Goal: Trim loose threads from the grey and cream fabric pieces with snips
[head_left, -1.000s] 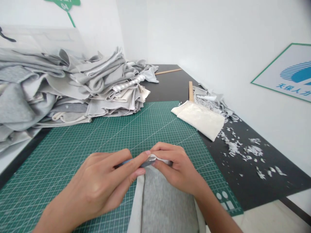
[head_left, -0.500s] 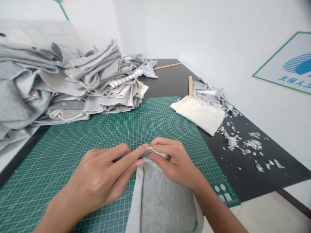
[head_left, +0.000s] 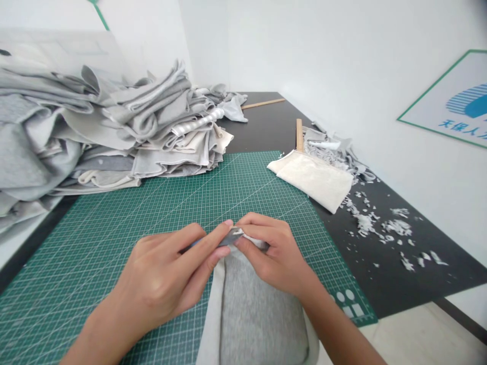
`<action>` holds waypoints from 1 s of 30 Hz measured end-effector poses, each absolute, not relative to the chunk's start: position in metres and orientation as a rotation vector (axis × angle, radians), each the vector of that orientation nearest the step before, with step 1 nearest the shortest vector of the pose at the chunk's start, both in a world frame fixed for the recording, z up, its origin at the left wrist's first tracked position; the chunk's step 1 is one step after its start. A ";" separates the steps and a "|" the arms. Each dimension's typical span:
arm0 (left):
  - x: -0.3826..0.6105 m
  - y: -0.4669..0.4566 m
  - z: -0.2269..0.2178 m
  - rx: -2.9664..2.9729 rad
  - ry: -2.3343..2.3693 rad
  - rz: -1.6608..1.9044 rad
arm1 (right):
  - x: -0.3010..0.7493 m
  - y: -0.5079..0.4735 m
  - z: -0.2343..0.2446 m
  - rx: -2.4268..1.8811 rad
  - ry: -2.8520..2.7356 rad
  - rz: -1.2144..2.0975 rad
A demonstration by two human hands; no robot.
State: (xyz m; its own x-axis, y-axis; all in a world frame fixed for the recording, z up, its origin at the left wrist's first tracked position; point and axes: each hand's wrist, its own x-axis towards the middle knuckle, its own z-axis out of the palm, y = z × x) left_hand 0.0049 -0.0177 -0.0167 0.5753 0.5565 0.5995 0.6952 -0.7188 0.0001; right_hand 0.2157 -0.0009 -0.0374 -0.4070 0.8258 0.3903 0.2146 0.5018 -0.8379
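A grey fabric piece (head_left: 254,314) with a pale edge band lies on the green cutting mat (head_left: 114,223), running toward me. My left hand (head_left: 167,279) is closed around a small blue-handled tool, whose metal tip meets the fabric's far edge. My right hand (head_left: 270,253) pinches that same far edge, fingers pressed together on the white seam. Both hands touch at the fingertips. Most of the tool is hidden under my left fingers.
A tall pile of grey and cream fabric (head_left: 95,132) fills the left back. A folded cream cloth (head_left: 315,180) lies at the mat's right edge, with wooden rulers (head_left: 299,134) and several fabric scraps (head_left: 380,223) on the black table. White walls close in behind and to the right.
The view tilted slightly between the first frame and now. My hands stay at the fabric's far edge with only small finger movements.
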 end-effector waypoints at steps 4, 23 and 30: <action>0.008 -0.018 -0.017 -2.544 -1.044 -0.832 | 0.215 -0.001 -0.039 -0.870 -1.881 0.894; 0.013 -0.017 -0.014 -2.680 -1.175 -0.953 | 0.212 -0.001 -0.043 -0.888 -1.911 0.753; 0.016 -0.017 -0.017 -2.656 -1.180 -0.973 | 0.211 -0.001 -0.046 -0.903 -1.926 0.678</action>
State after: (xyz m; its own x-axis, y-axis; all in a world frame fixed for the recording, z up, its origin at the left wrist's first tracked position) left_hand 0.0160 -0.0172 -0.0170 0.5027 0.6420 0.5788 0.6908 -0.7009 0.1775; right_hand 0.2112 -0.0011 -0.0461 -0.3504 0.8028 0.4825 0.3236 0.5872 -0.7419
